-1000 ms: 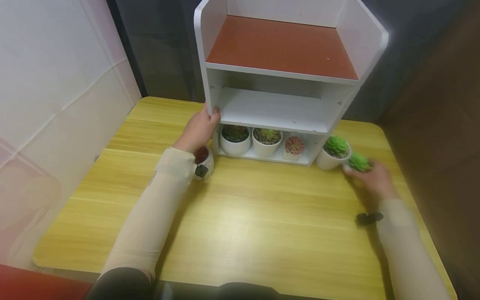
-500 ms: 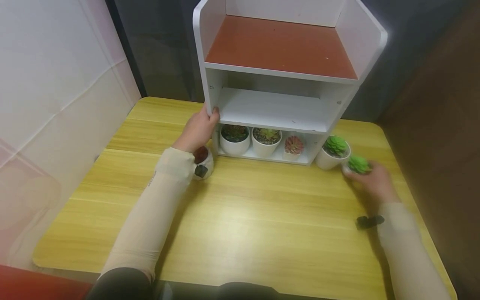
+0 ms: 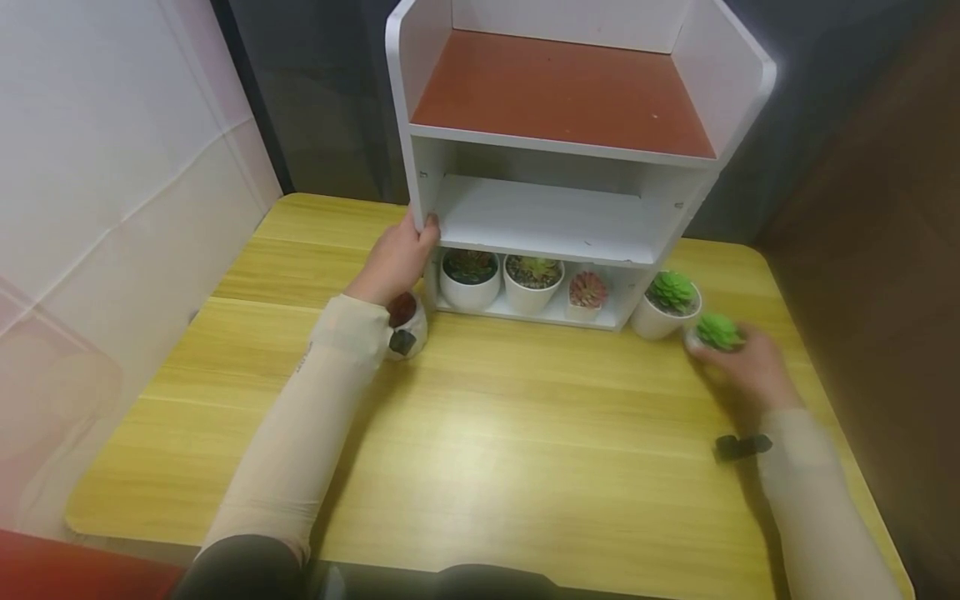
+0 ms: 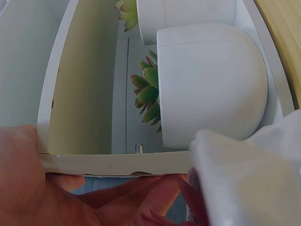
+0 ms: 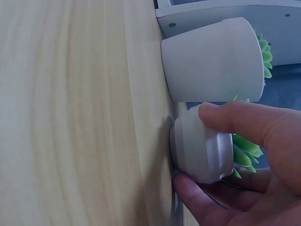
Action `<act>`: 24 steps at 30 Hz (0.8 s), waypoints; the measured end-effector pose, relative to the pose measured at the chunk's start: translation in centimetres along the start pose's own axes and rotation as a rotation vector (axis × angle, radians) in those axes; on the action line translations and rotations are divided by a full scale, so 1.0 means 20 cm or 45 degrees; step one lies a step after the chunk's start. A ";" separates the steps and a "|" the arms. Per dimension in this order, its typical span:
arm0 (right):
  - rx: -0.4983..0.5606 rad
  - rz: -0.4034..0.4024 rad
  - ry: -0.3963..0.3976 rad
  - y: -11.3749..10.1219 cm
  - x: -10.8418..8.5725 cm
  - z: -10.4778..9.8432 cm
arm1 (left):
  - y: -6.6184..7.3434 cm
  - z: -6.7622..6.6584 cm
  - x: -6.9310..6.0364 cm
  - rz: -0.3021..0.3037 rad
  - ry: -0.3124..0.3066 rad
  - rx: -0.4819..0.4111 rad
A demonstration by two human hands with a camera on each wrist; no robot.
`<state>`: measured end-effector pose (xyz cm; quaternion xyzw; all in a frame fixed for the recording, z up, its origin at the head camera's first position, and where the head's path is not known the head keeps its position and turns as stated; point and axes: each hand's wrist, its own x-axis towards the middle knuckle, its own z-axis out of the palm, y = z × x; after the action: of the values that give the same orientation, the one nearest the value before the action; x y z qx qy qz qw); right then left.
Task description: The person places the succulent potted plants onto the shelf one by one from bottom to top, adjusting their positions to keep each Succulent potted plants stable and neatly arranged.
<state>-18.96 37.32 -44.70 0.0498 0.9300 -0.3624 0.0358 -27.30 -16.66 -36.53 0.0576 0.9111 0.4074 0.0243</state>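
Observation:
My left hand [image 3: 397,260] grips the left side panel of a white shelf unit [image 3: 540,218], thumb on the inside and fingers behind. The left wrist view shows the fingers beneath the panel edge [image 4: 117,163]. With my right hand [image 3: 753,367] I hold a small white pot with a green succulent [image 3: 718,331], thumb on one side and fingers on the other. Its base is at the tabletop; whether it touches cannot be told. Right beside it stands a larger white pot with a green succulent [image 5: 211,61], close to the shelf's right side.
On the bottom shelf stand a dark succulent pot [image 3: 470,293], a yellow-green succulent pot [image 3: 533,296] and a pink succulent pot [image 3: 586,293]. A white pot with a dark red plant [image 3: 408,332] sits left of the shelf, partly behind my wrist. The yellow wooden table [image 3: 510,450] lies below.
Almost everything stays in place. My right wrist shifts very slightly, with the small succulent pot still in the hand; the left hand keeps its hold on the shelf panel.

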 end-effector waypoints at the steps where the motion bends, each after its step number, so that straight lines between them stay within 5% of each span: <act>1: 0.000 -0.002 0.000 0.00 0.00 0.00 | 0.00 0.00 0.00 -0.001 -0.001 0.000; 24: -0.015 -0.026 0.016 -0.01 -0.06 0.01 | 0.00 0.00 0.00 -0.001 0.008 0.003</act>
<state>-17.79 37.03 -44.63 0.0425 0.9328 -0.3569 0.0265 -27.30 -16.67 -36.55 0.0561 0.9117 0.4064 0.0215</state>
